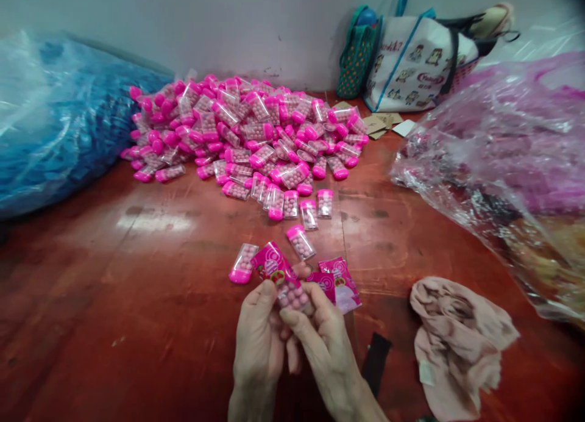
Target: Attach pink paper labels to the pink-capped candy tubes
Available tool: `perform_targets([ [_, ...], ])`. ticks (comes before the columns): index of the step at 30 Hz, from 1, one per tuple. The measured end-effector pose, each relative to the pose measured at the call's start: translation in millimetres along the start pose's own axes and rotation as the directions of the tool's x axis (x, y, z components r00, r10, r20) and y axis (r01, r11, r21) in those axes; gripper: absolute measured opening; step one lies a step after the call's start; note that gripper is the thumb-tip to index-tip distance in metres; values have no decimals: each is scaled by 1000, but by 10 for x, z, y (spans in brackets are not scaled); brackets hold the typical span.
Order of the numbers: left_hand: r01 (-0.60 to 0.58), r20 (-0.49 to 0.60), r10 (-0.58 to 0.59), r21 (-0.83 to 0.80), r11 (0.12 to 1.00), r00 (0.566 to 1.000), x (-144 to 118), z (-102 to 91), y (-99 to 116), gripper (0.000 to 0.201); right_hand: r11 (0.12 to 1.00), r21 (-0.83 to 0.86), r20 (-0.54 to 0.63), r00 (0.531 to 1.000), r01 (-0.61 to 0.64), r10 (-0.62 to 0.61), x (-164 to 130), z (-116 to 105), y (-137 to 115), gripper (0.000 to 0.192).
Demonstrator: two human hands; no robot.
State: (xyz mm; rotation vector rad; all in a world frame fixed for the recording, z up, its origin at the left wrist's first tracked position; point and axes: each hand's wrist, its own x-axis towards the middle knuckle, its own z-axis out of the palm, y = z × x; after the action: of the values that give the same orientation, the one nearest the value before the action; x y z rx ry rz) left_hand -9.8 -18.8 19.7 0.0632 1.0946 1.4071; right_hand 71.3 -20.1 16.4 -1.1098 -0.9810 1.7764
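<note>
Between my two hands is a small clear candy box (pixel 292 296) filled with pink balls, with a printed pink sleeve (pixel 273 264) over its far end. My left hand (pixel 259 330) pinches it from the left, thumb on the sleeve's near edge. From the right, my right hand (pixel 326 336) grips the box's near end between thumb and fingers. Just beyond lie a pink-capped candy box (pixel 244 263) at the left and another candy box (pixel 301 242) straight ahead. Flat printed sleeves (pixel 342 282) rest right of my hands, partly covered by my right fingers.
A big heap of pink-capped candy boxes (pixel 256 129) spreads along the wall. Blue plastic sacking (pixel 68 123) stands left; a clear and pink plastic bag (pixel 512 153) bulges right. Nearer are a crumpled pink cloth (pixel 457 336) and a black strip (pixel 377 361). Bags (pixel 411 65) stand behind.
</note>
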Motion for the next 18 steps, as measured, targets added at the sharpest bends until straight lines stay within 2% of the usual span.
perform_targets([
  [4, -83, 29, 81, 58, 995, 996, 9, 17, 42, 23, 994, -94, -73, 996, 49, -56, 35, -103, -9, 23],
  [6, -60, 48, 57, 61, 996, 997, -5, 26, -22, 22, 996, -74, -91, 994, 51, -58, 59, -134, 3, 19],
  [11, -17, 62, 14, 52, 999, 998, -22, -2, -154, 25, 999, -8, -60, 997, 53, -53, 88, -134, 55, 21],
  [15, -26, 77, 19, 85, 996, 997, -12, -72, -127, 29, 999, 23, -50, 998, 28, -27, 67, -92, 66, 21],
  [18, -40, 49, 35, 111, 993, 998, -9, -124, -118, 26, 999, -33, -42, 999, 19, -20, 45, -46, 79, 21],
])
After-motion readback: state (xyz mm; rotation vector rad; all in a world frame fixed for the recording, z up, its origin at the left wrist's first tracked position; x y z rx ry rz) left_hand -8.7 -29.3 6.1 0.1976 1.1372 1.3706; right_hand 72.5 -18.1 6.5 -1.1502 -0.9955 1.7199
